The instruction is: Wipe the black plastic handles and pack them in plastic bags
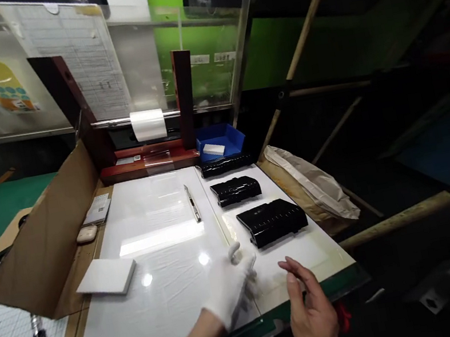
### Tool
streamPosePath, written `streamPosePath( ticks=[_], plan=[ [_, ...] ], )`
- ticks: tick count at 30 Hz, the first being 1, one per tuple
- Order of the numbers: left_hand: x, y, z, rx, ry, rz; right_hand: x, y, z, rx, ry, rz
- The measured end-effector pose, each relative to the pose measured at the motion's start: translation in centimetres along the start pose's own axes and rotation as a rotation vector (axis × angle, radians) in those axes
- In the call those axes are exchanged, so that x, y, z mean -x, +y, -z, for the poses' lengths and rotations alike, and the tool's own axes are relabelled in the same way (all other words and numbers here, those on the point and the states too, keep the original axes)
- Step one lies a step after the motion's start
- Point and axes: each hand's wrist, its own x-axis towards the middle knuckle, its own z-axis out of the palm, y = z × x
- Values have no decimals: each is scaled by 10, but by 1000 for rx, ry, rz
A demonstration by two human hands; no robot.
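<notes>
Showing a white work board from head height: the gloved left hand was held empty, its fingers drawn narrowly together, just beside a glossy black plastic housing without touching it, and the bare right hand was held half open and empty, nearer the board's front edge. A second housing and a third housing were laid beyond it in a row. Scratching of the gloss was judged possible if a housing were dragged across the board, and fingermarks if one were touched by the bare hand; a cut could be caused by the utility knife left lying on the board beside the row. Nothing was seen between the gloved hand and the nearest housing. A white block was placed further left, beside a cardboard flap, and a blue plastic bin stood behind the row
</notes>
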Motion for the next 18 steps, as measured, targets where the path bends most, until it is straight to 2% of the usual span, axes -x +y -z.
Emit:
streamPosePath(
  ticks=[2, 3, 4, 6, 9, 11, 12, 15, 18],
  plan=[
    [-37, 17, -27, -5, -9, -1, 10, 4, 2, -21, -6, -51],
    [-48, 22, -35, -6, 2, -8, 13, 5, 5, -31, -6, -75],
    [-52, 25, -40, 1, 16, -14, 14, 5, 8, -41, -5, -99],
    [-42, 22, -37, 46, 40, -33, 14, 2, 14, -55, -5, -159],
    [3, 2, -11, 179, 57, -44, 9, -14, 18, -71, -85, -268],
    [39, -17, 15, 303, 94, -8, 6, -33, 12, -130, -247, -349],
    [56, -27, 28, 435, 124, 0, 6, -45, 6, -184, -344, -402],
    [98, -53, 64, 698, 86, 26, 12, -82, -16, -340, -600, -568],
    [126, -67, 91, 745, 58, 36, 27, -106, -35, -285, -750, -635]
  ],
)
